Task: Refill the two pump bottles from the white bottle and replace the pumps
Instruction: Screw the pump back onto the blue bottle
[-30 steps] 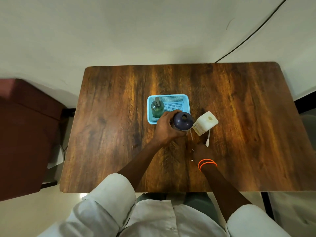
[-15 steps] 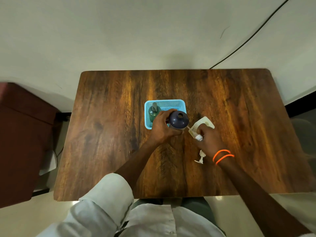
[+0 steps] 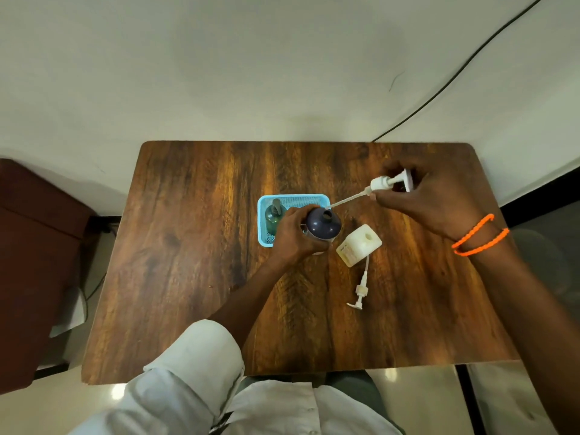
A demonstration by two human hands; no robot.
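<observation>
My left hand [image 3: 295, 235] grips the side of a dark blue bottle [image 3: 323, 223] that stands open-necked on the table. My right hand [image 3: 430, 199] holds a white pump [image 3: 381, 184] up and to the right; its tube slants down, its tip at the blue bottle's mouth. The white square bottle [image 3: 359, 244] stands open just right of the blue one. A second white pump [image 3: 361, 288] lies flat on the table below it. A green pump bottle [image 3: 273, 216] with its pump on stands in the light blue basket [image 3: 262, 237].
The wooden table [image 3: 188, 277] ends at a white wall behind. A black cable [image 3: 455, 80] runs down the wall to the table's back edge. A dark red piece of furniture [image 3: 34, 262] stands to the left.
My right hand has lifted a white pump from beside the white bottle and swung it up and right, bringing the tube tip to the blue bottle's mouth. The left hand kept its grip.
</observation>
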